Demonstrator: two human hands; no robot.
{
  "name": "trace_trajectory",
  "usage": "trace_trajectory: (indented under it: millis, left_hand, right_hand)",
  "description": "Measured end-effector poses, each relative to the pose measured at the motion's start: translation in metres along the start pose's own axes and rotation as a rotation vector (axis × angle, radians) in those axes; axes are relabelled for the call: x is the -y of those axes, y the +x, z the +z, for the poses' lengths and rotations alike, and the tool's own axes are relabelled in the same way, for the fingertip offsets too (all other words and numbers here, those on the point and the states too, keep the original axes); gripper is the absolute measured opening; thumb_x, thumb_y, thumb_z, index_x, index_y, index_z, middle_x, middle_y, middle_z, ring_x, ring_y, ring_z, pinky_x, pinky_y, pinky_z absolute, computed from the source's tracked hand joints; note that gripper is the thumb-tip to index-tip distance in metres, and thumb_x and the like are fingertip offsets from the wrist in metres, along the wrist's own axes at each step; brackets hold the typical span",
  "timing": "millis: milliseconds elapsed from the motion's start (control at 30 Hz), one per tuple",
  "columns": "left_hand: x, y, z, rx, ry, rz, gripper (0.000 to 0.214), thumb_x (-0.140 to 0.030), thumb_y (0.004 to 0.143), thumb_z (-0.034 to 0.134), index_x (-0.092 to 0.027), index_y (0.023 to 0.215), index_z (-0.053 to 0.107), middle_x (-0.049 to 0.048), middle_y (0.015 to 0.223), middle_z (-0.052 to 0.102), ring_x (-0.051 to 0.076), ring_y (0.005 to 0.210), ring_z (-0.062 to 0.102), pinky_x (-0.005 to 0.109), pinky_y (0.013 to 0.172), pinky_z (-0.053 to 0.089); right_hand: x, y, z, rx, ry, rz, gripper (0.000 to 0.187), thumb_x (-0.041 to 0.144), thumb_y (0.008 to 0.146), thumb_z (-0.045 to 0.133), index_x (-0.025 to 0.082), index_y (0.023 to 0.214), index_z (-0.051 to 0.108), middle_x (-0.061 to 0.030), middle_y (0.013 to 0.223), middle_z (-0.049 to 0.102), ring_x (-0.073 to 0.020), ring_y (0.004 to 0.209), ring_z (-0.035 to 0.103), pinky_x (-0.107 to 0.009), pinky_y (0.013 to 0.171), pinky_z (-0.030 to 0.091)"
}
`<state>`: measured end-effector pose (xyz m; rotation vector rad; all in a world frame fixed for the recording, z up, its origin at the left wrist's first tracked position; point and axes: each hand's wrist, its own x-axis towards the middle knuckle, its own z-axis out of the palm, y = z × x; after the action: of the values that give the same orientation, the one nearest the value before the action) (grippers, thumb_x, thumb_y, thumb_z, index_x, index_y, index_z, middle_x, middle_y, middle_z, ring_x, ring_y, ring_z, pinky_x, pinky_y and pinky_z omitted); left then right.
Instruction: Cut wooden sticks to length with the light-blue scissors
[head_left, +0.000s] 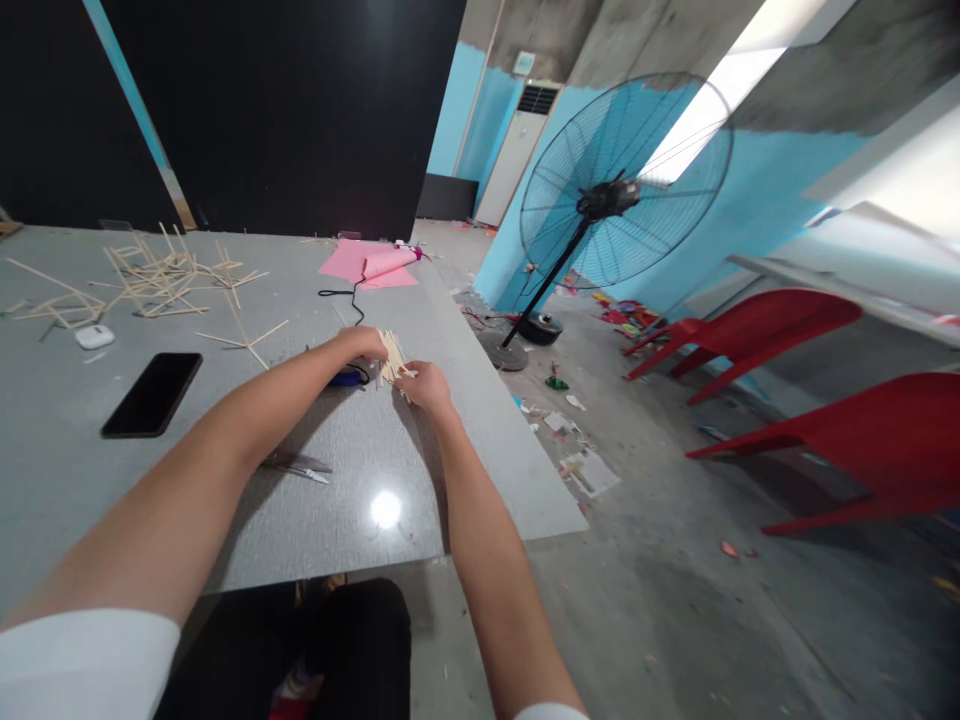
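Note:
A loose bundle of thin pale wooden sticks [391, 352] lies near the right side of the grey table, between my two hands. At the bundle's upper left, my left hand [365, 343] is closed on the sticks, its fingers partly hidden. My right hand [427, 386] pinches sticks at the lower right end. Beside my left wrist is a blue object [346, 377] with a black cord, mostly covered by the forearm. Scissors [304, 467] lie closer to me, their handles hidden under my left arm.
On the grey table [480, 460] are joined stick frames [161, 275], a black phone [152, 395], a white earbud case [94, 337] and pink sheets [360, 262]. Past the right edge stand a large fan [607, 195] and red chairs [885, 440]; scraps litter the floor.

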<state>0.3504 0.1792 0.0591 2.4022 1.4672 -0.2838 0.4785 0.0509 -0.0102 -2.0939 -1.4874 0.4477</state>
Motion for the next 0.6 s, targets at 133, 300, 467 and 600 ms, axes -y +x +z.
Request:
trace_trajectory:
  millis: [133,300,467,600]
  left_hand:
    - [0.0001,-0.0006,-0.0006,-0.009,0.058,-0.074,0.032,-0.048,0.073,0.081,-0.019,0.087,0.084,0.0140,0.076,0.076,0.032,0.088,0.075,0.037,0.082,0.056]
    - [-0.0011,-0.0008,-0.0001,-0.007,0.071,-0.076,0.035,-0.052,0.074,0.080,-0.020,0.087,0.084,0.0131,0.074,0.074,0.032,0.088,0.074,0.038,0.084,0.055]
    - [-0.0024,-0.0046,-0.0015,0.005,0.070,-0.064,0.034,-0.050,0.071,0.082,-0.019,0.085,0.083,0.0110,0.068,0.070,0.031,0.086,0.072,0.037,0.083,0.055]
    - [0.0010,-0.0064,-0.0028,0.030,0.063,-0.063,0.026,-0.044,0.071,0.080,-0.019,0.079,0.082,0.0085,0.060,0.065,0.029,0.081,0.071,0.035,0.079,0.053]
  right_hand:
    - [-0.0022,0.0011,-0.0003,0.011,-0.001,0.001,0.037,0.033,0.090,0.081,0.020,0.124,0.081,-0.0097,0.090,0.080,-0.0251,0.085,0.077,-0.029,0.074,0.053]
    - [-0.0044,0.0023,0.0019,0.024,-0.013,0.000,0.042,0.032,0.087,0.084,0.020,0.127,0.081,-0.0110,0.097,0.082,-0.0271,0.090,0.078,-0.030,0.075,0.053]
    - [-0.0045,0.0021,0.0012,0.019,-0.018,-0.012,0.040,0.033,0.089,0.083,0.019,0.126,0.081,-0.0138,0.105,0.082,-0.0287,0.098,0.078,-0.031,0.080,0.054]
    - [0.0000,-0.0004,-0.0004,0.025,-0.002,-0.046,0.042,0.035,0.092,0.079,0.020,0.131,0.078,-0.0116,0.102,0.082,-0.0266,0.094,0.078,-0.031,0.080,0.055]
